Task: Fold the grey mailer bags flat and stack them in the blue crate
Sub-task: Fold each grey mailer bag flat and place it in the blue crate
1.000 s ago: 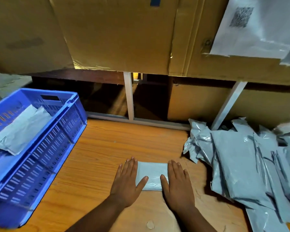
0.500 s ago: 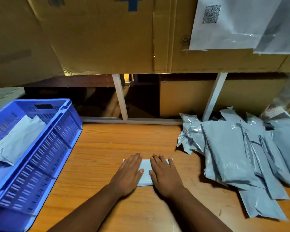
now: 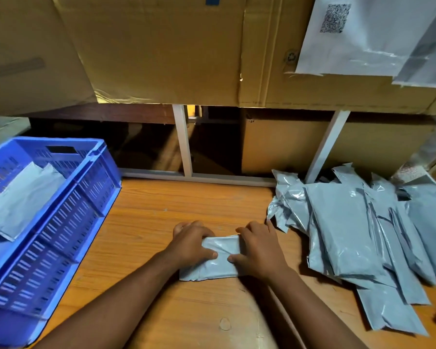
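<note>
Near table centre: folded grey mailer bag (image 3: 218,259) flat on wooden table (image 3: 146,222), gripped from both ends. Left hand (image 3: 190,244) over bag's left end, fingers curled round far edge, thumb pressed on top face. Right hand (image 3: 258,249) mirrored on right end, fingers curled over far edge, thumb on top, thumb tips nearly meeting mid-bag. Both hands closed on same bag; bag surface creased between thumbs, near-left corner sticking out under left wrist.

Far left: blue crate (image 3: 68,222) sitting on table, slotted walls, well apart from hands. Inside crate: folded mailers (image 3: 20,202) lying against left side, tilted slightly; exact count unclear, looks like two overlapped.

Right side: pile of unfolded mailer bags (image 3: 350,230) spread loosely over table, overlapping, running from back rail to near edge. Nearest pile corner just beside right hand's knuckles; contact not resolvable.

Behind table: white frame posts (image 3: 184,139), cardboard boxes (image 3: 161,46) stacked above, more cardboard in shelf gap below. Upper right: white poly bag with QR code (image 3: 358,34) hanging over box face.
</note>
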Tool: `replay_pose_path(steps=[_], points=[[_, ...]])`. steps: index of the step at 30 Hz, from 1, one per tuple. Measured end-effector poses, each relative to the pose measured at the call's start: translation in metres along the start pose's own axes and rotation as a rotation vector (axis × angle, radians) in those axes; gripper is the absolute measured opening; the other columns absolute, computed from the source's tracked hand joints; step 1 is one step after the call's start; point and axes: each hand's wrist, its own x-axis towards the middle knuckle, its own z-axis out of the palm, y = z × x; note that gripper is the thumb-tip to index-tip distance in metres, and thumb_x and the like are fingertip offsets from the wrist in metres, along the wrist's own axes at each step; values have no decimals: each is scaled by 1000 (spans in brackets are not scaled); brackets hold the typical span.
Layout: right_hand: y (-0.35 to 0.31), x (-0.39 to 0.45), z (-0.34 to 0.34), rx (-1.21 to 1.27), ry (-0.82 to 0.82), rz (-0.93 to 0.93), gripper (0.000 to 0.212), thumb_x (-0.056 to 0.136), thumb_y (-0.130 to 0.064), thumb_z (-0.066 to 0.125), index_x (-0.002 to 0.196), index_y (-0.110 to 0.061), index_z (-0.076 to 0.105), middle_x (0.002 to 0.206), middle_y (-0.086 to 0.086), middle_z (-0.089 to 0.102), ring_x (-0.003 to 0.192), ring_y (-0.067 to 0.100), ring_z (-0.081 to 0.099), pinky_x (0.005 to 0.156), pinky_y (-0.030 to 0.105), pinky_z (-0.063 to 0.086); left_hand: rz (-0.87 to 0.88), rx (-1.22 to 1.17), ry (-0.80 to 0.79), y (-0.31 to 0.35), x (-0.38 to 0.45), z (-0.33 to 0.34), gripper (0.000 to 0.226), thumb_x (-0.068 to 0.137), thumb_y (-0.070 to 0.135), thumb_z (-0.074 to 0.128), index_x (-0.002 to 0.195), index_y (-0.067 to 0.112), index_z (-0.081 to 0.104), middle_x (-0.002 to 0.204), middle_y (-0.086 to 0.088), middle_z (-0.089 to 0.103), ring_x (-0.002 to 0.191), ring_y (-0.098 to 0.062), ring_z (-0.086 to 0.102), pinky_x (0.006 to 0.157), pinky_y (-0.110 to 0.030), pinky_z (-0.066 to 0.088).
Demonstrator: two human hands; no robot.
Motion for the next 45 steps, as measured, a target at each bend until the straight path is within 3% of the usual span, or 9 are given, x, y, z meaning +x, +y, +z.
replay_pose_path(steps=[4, 7, 11, 14, 17, 23, 34, 39, 45], points=[[-8, -6, -8, 162, 392, -152, 22, 82, -22, 72, 101, -23, 62, 105, -4, 56, 96, 23, 54, 83, 40, 47, 208, 48, 377, 2, -20, -15, 29, 77, 18, 74, 96, 34, 60, 99, 18, 51, 98, -9, 48, 85, -30, 37], [-11, -14, 18, 231, 332, -191, 23, 78, -12, 71, 98, -17, 61, 114, -1, 60, 103, 28, 60, 85, 41, 48, 191, 18, 302, -10, -34, 15, 33, 76, 15, 74, 95, 31, 53, 98, 13, 50, 95, -17, 53, 72, -29, 38], [1, -31, 48, 173, 154, -199, 31, 94, -56, 59, 104, -27, 62, 134, -8, 58, 130, 17, 51, 112, 45, 34, 205, 28, 248, -24, -47, 43, 20, 87, 48, 65, 98, 33, 60, 102, 18, 52, 100, -10, 53, 81, -26, 42], [-7, -17, 50, 177, 229, -132, 25, 103, -38, 48, 117, -25, 65, 142, -6, 57, 140, 19, 46, 118, 50, 33, 224, -13, 340, -18, -41, 50, 27, 97, 41, 52, 114, 26, 66, 120, 13, 61, 118, -12, 56, 99, -29, 43], [-28, 12, 65, 100, 151, -30, 46, 104, -28, 39, 147, -17, 52, 160, 3, 43, 151, 28, 33, 125, 49, 25, 170, 85, 267, -17, -14, 66, 54, 108, 39, 28, 151, 14, 48, 162, 1, 37, 151, -18, 32, 124, -33, 16], [-34, 20, 84, 25, 88, 98, 59, 106, -39, 30, 158, -12, 38, 166, 7, 34, 155, 29, 28, 125, 53, 16, 68, 177, 105, -38, 1, 76, 70, 106, 57, 8, 164, 19, 6, 171, 5, -1, 157, -7, -5, 127, -34, 5], [-7, -3, 83, 87, 59, 192, 78, 104, -65, 15, 166, -19, 9, 173, -2, -4, 160, 17, -4, 129, 42, -2, -143, 275, 70, -49, -20, 64, 94, 85, 80, -20, 157, 20, -24, 163, 5, -31, 153, -13, -26, 125, -39, -11], [-8, -5, 71, 121, -16, 187, 82, 101, -70, 15, 166, -21, 9, 173, -3, -3, 160, 17, -5, 128, 44, -4, -116, 149, 107, -58, -21, 61, 93, 87, 71, -25, 163, 24, -1, 168, 11, -11, 157, -12, -11, 125, -31, -8], [-8, 16, 35, 10, -110, -15, 73, 90, -66, 45, 152, -28, 39, 163, 4, 31, 151, 31, 27, 120, 53, 21, 78, 152, 92, -63, -10, 26, 79, 96, 72, 17, 156, 24, 40, 160, 9, 39, 152, -16, 27, 119, -33, 18]])
